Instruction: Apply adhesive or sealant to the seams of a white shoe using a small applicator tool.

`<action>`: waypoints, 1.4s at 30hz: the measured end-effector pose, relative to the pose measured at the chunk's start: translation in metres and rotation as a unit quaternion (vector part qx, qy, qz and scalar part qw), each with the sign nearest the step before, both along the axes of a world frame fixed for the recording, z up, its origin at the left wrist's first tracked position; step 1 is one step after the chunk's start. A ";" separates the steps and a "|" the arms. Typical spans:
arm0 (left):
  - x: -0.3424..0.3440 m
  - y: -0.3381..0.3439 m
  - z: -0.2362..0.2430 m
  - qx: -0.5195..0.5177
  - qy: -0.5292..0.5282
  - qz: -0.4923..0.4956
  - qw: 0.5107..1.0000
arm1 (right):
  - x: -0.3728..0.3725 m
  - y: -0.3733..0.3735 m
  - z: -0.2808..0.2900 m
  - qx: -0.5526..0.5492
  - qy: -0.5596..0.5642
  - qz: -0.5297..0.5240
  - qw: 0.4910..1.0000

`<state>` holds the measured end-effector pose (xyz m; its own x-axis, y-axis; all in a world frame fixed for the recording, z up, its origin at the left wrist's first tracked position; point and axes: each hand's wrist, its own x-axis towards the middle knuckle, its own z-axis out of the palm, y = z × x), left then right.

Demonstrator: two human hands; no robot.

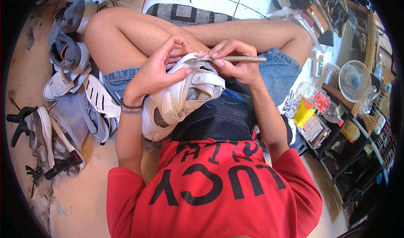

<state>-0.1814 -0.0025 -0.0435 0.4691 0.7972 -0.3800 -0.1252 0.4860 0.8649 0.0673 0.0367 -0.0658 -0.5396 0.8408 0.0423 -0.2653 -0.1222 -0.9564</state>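
A white strapped shoe [171, 96] rests tilted over my lap, its opening and straps toward my right. My left hand [155, 73] is closed on the shoe's far side, with the thumb pressed on its upper. In my right hand [236, 61] is a slim tool with a brownish handle [251, 59], pinched between thumb and fingers. The handle sticks out to the right, while the thin pale front end lies against the shoe's edge near my left fingers. Exactly what kind of tip it has, I cannot make out.
Several grey and white shoes [69, 55] lie at my left, some with black clamps [63, 164]. At the right are a small white fan [354, 81], a plastic bottle [332, 117], a yellow package [304, 112] and dark shelving [353, 162]. A patterned mat [181, 14] lies beyond my crossed legs.
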 end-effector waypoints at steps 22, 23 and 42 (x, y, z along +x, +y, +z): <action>0.000 -0.002 -0.004 0.018 -0.001 0.017 1.000 | -0.003 -0.003 -0.001 -0.034 0.030 0.009 0.999; 0.000 -0.002 -0.005 0.014 -0.005 0.018 1.000 | -0.003 -0.003 -0.001 -0.024 0.016 0.013 0.999; 0.001 -0.002 -0.003 0.015 0.000 0.013 1.000 | 0.005 0.001 0.008 0.025 0.042 -0.047 0.998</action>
